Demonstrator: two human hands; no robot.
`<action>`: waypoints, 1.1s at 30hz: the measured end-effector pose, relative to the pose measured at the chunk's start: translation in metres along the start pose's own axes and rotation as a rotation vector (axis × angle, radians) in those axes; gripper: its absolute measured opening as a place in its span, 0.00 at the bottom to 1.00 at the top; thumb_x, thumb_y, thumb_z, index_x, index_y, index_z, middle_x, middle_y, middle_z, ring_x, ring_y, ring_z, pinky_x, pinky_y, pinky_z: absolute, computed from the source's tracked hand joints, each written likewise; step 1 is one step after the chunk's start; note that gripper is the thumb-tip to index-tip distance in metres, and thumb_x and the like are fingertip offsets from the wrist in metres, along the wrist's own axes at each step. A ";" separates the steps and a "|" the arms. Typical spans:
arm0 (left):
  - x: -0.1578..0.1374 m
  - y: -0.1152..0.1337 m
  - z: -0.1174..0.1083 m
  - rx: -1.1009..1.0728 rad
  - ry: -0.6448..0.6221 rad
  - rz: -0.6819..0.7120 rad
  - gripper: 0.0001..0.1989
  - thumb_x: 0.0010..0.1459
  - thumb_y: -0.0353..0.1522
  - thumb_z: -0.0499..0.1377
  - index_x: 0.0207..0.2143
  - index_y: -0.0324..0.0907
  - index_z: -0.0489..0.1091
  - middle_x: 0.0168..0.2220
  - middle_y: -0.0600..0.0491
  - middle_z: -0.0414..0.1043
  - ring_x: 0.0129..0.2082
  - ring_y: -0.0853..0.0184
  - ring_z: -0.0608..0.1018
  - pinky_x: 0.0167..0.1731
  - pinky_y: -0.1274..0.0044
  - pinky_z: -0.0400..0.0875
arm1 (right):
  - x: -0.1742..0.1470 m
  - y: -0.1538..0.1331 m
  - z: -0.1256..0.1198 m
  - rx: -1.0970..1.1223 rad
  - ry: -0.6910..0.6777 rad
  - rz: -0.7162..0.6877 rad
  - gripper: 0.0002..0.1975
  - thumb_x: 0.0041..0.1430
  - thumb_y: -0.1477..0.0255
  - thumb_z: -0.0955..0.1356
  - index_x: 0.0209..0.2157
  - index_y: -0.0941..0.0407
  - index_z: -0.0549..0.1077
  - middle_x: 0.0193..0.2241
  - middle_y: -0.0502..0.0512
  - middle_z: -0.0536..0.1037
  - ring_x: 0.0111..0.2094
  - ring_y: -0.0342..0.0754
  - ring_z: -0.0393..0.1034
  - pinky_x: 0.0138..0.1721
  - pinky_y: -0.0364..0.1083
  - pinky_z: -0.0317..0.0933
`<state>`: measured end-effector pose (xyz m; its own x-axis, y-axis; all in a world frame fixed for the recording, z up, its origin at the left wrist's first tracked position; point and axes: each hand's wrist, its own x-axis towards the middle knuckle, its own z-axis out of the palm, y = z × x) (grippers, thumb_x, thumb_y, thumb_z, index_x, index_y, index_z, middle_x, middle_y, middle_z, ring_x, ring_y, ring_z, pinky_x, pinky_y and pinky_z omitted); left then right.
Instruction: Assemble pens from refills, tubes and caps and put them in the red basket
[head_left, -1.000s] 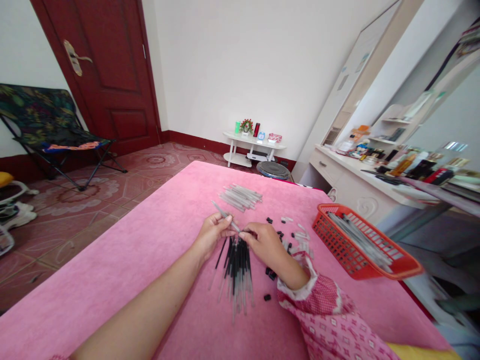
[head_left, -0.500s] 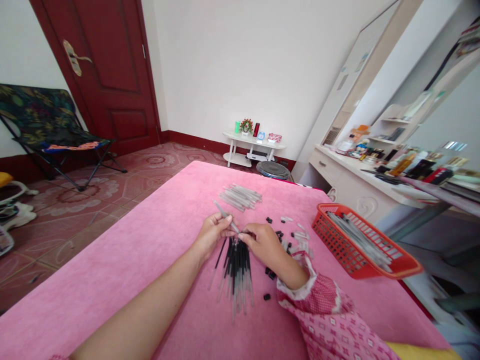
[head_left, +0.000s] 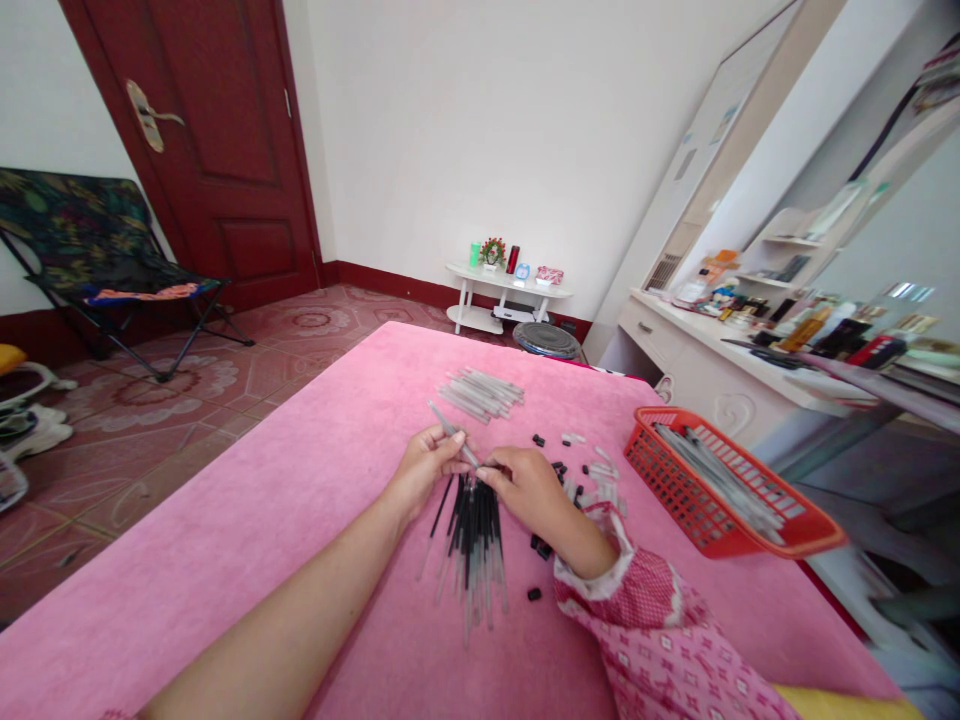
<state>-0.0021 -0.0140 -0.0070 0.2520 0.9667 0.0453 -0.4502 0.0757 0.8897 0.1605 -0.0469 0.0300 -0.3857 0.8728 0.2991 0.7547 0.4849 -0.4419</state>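
Observation:
My left hand [head_left: 431, 462] is closed round a slim grey pen barrel [head_left: 444, 420], which slants from upper left to lower right. At the barrel's lower end, my right hand [head_left: 525, 485] pinches with thumb and forefinger; whether a small part sits between those fingertips is hidden. Just below both hands lies a fanned bunch of pen refills [head_left: 474, 540], black in their upper part and clear toward the lower ends. Beyond the hands rests a pile of grey pen barrels [head_left: 484, 393]. Beside my right wrist are scattered small black pieces [head_left: 534, 594] and small clear plastic pieces [head_left: 606, 492].
A red plastic basket [head_left: 705, 535] with many grey pens or barrels stands at the right of the pink-covered table [head_left: 300, 500]. Farther right is a dresser [head_left: 720, 370] with bottles. A folding chair [head_left: 127, 260] and a low white shelf [head_left: 480, 318] stand beyond the table.

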 end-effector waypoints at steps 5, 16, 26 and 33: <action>0.000 -0.001 -0.001 0.004 0.000 0.004 0.14 0.50 0.37 0.63 0.33 0.35 0.69 0.28 0.50 0.75 0.26 0.70 0.77 0.26 0.80 0.72 | 0.000 0.001 0.000 -0.020 -0.012 0.003 0.09 0.57 0.70 0.65 0.25 0.57 0.73 0.23 0.51 0.74 0.24 0.42 0.64 0.27 0.40 0.50; 0.000 0.000 0.000 0.013 -0.003 0.009 0.14 0.49 0.38 0.63 0.31 0.35 0.70 0.29 0.49 0.75 0.26 0.69 0.77 0.27 0.79 0.72 | -0.001 0.002 0.000 -0.037 -0.014 -0.003 0.09 0.57 0.70 0.65 0.25 0.57 0.73 0.23 0.51 0.75 0.24 0.43 0.65 0.27 0.40 0.50; -0.002 0.001 0.002 0.035 0.003 0.009 0.14 0.48 0.38 0.63 0.30 0.35 0.70 0.29 0.49 0.75 0.25 0.70 0.77 0.26 0.80 0.71 | -0.001 0.000 0.000 -0.010 -0.041 0.001 0.08 0.57 0.71 0.65 0.26 0.57 0.73 0.23 0.51 0.75 0.25 0.43 0.65 0.28 0.40 0.51; -0.001 0.000 0.001 0.035 0.007 0.008 0.15 0.47 0.38 0.64 0.31 0.35 0.70 0.29 0.49 0.75 0.25 0.69 0.77 0.26 0.79 0.71 | -0.001 0.002 0.000 -0.006 -0.039 0.008 0.09 0.57 0.71 0.65 0.25 0.57 0.73 0.23 0.51 0.75 0.25 0.43 0.65 0.28 0.40 0.52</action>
<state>-0.0018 -0.0147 -0.0069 0.2424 0.9689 0.0491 -0.4220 0.0597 0.9046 0.1619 -0.0469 0.0288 -0.3996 0.8784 0.2623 0.7613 0.4774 -0.4389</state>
